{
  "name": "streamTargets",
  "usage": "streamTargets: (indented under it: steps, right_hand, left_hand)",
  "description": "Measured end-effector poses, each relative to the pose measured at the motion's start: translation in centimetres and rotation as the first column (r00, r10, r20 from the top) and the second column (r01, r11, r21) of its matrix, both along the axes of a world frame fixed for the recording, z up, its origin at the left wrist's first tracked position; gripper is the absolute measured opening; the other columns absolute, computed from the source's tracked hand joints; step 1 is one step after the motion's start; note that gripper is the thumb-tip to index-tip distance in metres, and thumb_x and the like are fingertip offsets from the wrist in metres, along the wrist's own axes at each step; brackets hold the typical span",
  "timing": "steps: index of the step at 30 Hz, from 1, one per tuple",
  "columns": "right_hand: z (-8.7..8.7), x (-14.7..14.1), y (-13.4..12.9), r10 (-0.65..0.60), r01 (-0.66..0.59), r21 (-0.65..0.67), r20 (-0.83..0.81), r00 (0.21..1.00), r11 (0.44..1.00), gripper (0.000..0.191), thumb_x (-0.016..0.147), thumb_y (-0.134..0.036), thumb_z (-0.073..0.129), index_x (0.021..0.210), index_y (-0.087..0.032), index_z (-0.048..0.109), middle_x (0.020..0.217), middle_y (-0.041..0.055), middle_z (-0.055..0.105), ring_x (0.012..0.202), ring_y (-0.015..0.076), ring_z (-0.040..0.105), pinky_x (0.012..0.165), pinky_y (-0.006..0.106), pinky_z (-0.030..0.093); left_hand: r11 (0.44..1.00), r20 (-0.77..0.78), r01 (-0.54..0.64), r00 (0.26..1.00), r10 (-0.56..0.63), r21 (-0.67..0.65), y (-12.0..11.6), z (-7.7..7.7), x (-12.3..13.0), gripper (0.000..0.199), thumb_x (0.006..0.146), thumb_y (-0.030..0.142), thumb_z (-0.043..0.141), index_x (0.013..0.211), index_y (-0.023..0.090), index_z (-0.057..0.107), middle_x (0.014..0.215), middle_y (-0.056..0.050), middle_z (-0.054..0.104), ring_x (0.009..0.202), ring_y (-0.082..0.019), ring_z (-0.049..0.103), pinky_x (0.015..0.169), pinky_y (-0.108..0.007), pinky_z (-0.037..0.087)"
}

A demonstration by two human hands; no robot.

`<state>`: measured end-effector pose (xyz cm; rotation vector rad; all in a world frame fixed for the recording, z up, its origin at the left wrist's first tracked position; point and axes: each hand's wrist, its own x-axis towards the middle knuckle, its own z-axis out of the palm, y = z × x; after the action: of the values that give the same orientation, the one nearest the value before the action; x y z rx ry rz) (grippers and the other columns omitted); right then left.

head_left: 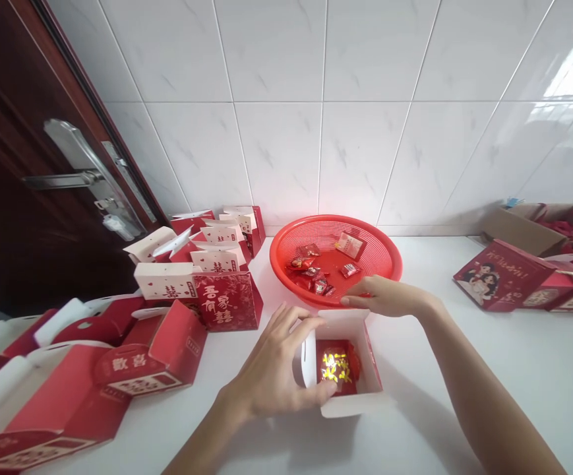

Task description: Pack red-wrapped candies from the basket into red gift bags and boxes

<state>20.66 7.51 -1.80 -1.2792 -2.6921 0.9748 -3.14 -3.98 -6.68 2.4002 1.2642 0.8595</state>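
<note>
An open box (372, 356), white inside and red outside, stands on the white table with a red packet with gold lettering (336, 368) in it. My left hand (283, 369) holds the box at its left side, thumb over the near edge and fingers along the far left flap. Behind the box sits a red plastic basket (280, 260) with several small red-wrapped candies (320, 286) and a flat card packet (350, 245). My right hand (385, 295) reaches over the basket's near rim; its fingers are extended, and nothing shows in them.
Several red and white boxes (229, 300) stand at the left, with larger open ones (63, 389) nearer. On the right are a red box with a printed couple (501, 274) and a cardboard carton (516, 231). A tiled wall (276, 152) rises behind; a dark door (14, 231) is at left.
</note>
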Motion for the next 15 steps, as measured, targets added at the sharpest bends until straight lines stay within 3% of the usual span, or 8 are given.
streamTargets:
  steps: [4, 7, 11, 13, 15]
  right_hand:
    - [0.8, -0.3, -1.0, 0.155, -0.154, -0.072, 0.010, 0.988, 0.986, 0.046, 0.100, -0.039, 0.045, 0.060, -0.021, 0.030, 0.057, -0.0051, 0.029, 0.054, 0.0108, 0.025, 0.052, 0.029, 0.024]
    - [0.8, 0.1, -1.0, 0.189, -0.188, -0.102, 0.002, 0.982, 0.977, 0.049, 0.102, -0.043, 0.043, 0.059, -0.021, 0.031, 0.056, -0.0054, 0.029, 0.053, 0.0105, 0.026, 0.051, 0.028, 0.025]
    - [0.6, 1.1, 0.0, 0.106, -0.107, -0.013, -0.054, 0.993, 0.994, 0.051, 0.103, -0.055, 0.039, 0.066, -0.020, 0.050, 0.062, -0.0036, 0.040, 0.058, 0.0124, 0.036, 0.057, 0.029, 0.035]
    - [0.7, 1.6, 0.8, 0.030, -0.026, 0.074, -0.066, 0.997, 0.997, 0.049, 0.102, -0.057, 0.039, 0.084, -0.019, 0.066, 0.071, 0.0000, 0.053, 0.067, 0.0162, 0.049, 0.066, 0.030, 0.042]
    - [0.9, 1.7, 2.0, -0.038, 0.038, 0.161, -0.008, 0.999, 0.986, 0.045, 0.102, -0.053, 0.041, 0.106, -0.020, 0.072, 0.088, 0.0050, 0.064, 0.084, 0.0208, 0.059, 0.078, 0.033, 0.047]
  left_hand:
    - [1.000, 0.014, -0.001, 1.000, 0.001, -0.032, -0.2, 0.3, 0.2, 0.061, 0.069, 0.038, 0.081, 0.124, 0.020, 0.061, 0.116, -0.010, 0.060, 0.106, -0.029, 0.060, 0.091, -0.048, 0.055]
    - [0.998, 0.032, 0.035, 0.999, -0.033, -0.059, -0.4, 0.3, 0.3, 0.064, 0.065, 0.036, 0.084, 0.123, 0.020, 0.063, 0.116, -0.010, 0.060, 0.106, -0.030, 0.060, 0.092, -0.048, 0.055]
    - [0.995, 0.052, 0.075, 0.996, -0.072, -0.072, -0.4, 0.0, 0.4, 0.067, 0.064, 0.038, 0.086, 0.124, 0.021, 0.063, 0.117, -0.010, 0.060, 0.108, -0.031, 0.060, 0.094, -0.049, 0.055]
    - [0.994, 0.057, 0.078, 0.996, -0.074, -0.078, -0.4, 0.0, 0.3, 0.067, 0.064, 0.038, 0.086, 0.125, 0.021, 0.063, 0.117, -0.010, 0.060, 0.108, -0.030, 0.060, 0.094, -0.049, 0.055]
    - [0.993, 0.059, 0.080, 0.995, -0.075, -0.088, -0.3, 0.0, 0.3, 0.066, 0.065, 0.037, 0.085, 0.125, 0.021, 0.063, 0.117, -0.010, 0.060, 0.108, -0.030, 0.060, 0.093, -0.049, 0.056]
